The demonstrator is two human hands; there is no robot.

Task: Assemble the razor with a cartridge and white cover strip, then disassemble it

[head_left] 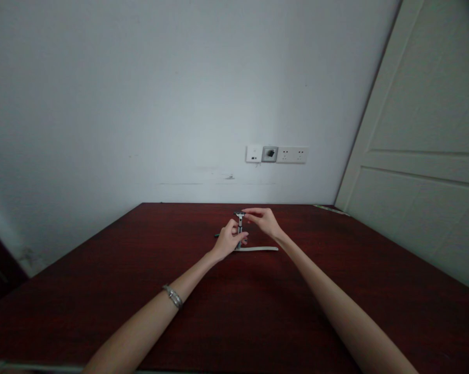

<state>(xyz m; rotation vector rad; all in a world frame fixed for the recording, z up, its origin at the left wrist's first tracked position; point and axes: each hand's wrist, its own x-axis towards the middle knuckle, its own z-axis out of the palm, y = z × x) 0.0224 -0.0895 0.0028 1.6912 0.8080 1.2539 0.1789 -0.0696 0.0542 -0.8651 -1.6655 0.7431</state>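
A razor (240, 222) with a silver and black handle stands upright between my hands, its dark head at the top. My left hand (227, 240) is closed around the lower part of the handle. At the razor's head, my right hand (262, 219) pinches the right end between thumb and fingers. Below them a thin pale strip (259, 249) lies flat on the table, its left end partly hidden by my left hand. Just left of that hand the tip of a small dark green thing (216, 236) shows; the rest is hidden.
The dark red wooden table (179, 322) reaches back to a white wall (203, 93). Sockets (292, 155) sit on the wall above the table's far edge. A pale panelled door (425, 140) stands at the right. A flat patterned strip (331, 210) lies near the far right corner.
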